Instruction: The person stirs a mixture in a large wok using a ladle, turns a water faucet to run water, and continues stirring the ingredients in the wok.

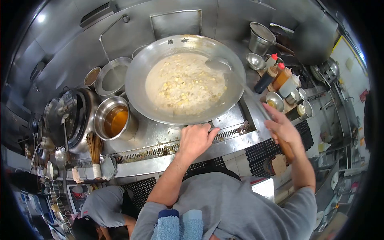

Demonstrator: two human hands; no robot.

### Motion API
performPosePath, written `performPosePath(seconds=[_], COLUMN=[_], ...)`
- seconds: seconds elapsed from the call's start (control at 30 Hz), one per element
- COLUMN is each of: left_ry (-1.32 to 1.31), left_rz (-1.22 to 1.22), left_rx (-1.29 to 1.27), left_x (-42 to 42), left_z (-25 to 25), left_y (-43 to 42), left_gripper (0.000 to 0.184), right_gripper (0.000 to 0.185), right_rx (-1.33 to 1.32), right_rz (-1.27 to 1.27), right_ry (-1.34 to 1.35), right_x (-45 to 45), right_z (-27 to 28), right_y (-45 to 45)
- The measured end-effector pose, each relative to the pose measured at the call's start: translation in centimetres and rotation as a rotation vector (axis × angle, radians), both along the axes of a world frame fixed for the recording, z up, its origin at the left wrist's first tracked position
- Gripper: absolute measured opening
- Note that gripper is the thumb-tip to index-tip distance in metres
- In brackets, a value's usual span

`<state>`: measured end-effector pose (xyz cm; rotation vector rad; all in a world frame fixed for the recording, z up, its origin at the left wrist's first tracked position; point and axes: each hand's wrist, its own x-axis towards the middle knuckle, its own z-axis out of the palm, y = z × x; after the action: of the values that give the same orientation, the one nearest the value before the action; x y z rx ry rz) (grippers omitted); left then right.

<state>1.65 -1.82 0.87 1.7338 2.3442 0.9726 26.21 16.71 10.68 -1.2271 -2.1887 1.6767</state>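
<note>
A very large metal wok holds a creamy pale mixture with yellowish chunks. Below its near rim, my left hand is closed around what looks like the wok's handle; the fingertips are hidden. My right hand grips the long shaft of a ladle, whose wooden end runs down past the wrist. The ladle's head rests at the far right of the mixture, against the wok's sloping wall.
Left of the wok stand a pot of amber liquid, a strainer and a bamboo brush. Several squeeze bottles and small bowls crowd the right side. A co-worker in a grey shirt bends at lower left.
</note>
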Motion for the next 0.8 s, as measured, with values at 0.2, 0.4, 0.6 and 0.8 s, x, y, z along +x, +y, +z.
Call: performPosePath(seconds=[0.2, 0.4, 0.6, 0.8], left_ry=[0.012, 0.001, 0.003, 0.001], left_rz=[0.021, 0.03, -0.004, -0.009], left_rx=[-0.004, -0.042, 0.011, 0.047], left_x=[0.2, 0.2, 0.0, 0.1], left_z=[-0.3, 0.0, -0.4, -0.4], left_y=[0.2, 0.2, 0.0, -0.6], left_gripper=[0.045, 0.045, 0.043, 0.039], right_gripper=[0.078, 0.076, 0.077, 0.082], right_rx=[0.793, 0.886, 0.879, 0.757], right_rz=[0.484, 0.637, 0.611, 0.552], right_ry=[-0.54, -0.813, -0.653, -0.888], right_x=[3.4, 1.4, 0.9, 3.1], right_z=[8.1, 8.9, 8.7, 15.6], right_y=[-0.7, -1.6, 0.9, -4.4])
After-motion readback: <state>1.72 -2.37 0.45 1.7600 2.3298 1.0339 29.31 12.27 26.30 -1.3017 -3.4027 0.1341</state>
